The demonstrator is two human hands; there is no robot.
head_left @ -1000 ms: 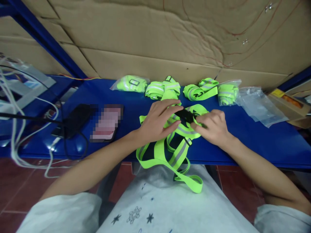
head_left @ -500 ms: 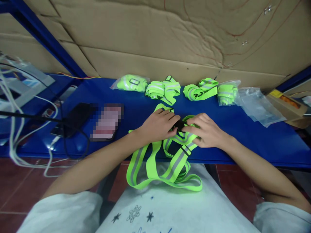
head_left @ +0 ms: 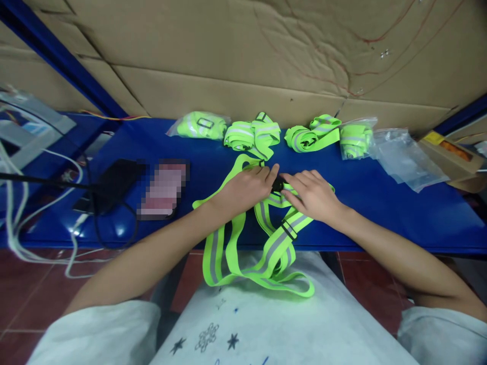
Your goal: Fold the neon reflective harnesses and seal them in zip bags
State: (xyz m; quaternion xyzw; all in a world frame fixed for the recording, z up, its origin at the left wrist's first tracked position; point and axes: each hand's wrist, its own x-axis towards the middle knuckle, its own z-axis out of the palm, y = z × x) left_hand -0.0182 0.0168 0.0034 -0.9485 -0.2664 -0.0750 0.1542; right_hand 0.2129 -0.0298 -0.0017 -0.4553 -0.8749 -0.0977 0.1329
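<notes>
A neon-green reflective strap (head_left: 272, 252) with a grey stripe lies in loose loops at the table's front edge and hangs down over my shirt. Its black buckle (head_left: 278, 183) shows between my two hands. My left hand (head_left: 251, 185) is closed over the strap at the buckle's left side, with one finger raised. From the right, my right hand (head_left: 311, 193) grips the strap beside the buckle, thumb underneath and fingers bent over it. Both palms hide part of the webbing. A black slider (head_left: 289, 229) sits on the strap below my right hand.
Along the back of the blue table (head_left: 395, 223) lie a bagged strap (head_left: 205, 125), two rolled straps (head_left: 239, 137) (head_left: 304, 138), another bagged one (head_left: 356, 139), clear bags (head_left: 409, 161) and a cardboard box (head_left: 452, 157). A phone (head_left: 163, 190), black device (head_left: 110, 185) and cables (head_left: 17, 223) occupy the left.
One finger of my left hand has lifted. My right hand has turned, its fingers now flatter over the strap by the buckle. The camera view has shifted slightly.
</notes>
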